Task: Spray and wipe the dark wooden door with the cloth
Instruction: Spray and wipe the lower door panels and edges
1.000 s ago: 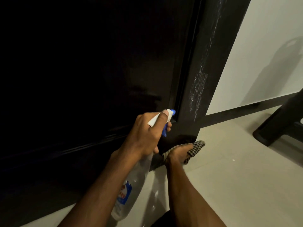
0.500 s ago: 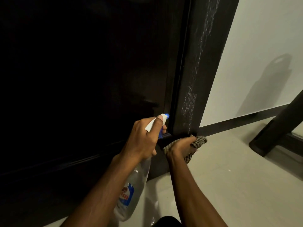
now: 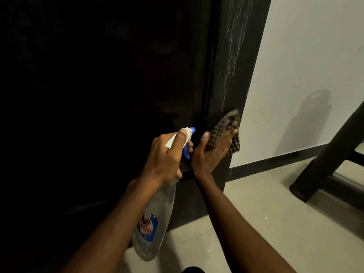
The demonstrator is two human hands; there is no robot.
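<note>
The dark wooden door (image 3: pixel 98 95) fills the left of the view, with its dark frame post (image 3: pixel 232 66) to the right, streaked with white spray drips. My left hand (image 3: pixel 165 154) grips a clear spray bottle (image 3: pixel 153 223) with a white and blue trigger head, its nozzle pointing at the door's edge. My right hand (image 3: pixel 212 152) lies flat on the lower frame post, pressing a checked cloth (image 3: pixel 228 129) against it just below the drips.
A white wall (image 3: pixel 305 75) with a dark skirting board (image 3: pixel 275 160) stands right of the frame. Dark furniture legs (image 3: pixel 331 158) rise at the far right over the pale tiled floor (image 3: pixel 266 213).
My right hand has lifted the cloth from near the floor up onto the frame post. My left hand with the bottle stayed roughly in place as the view shifted.
</note>
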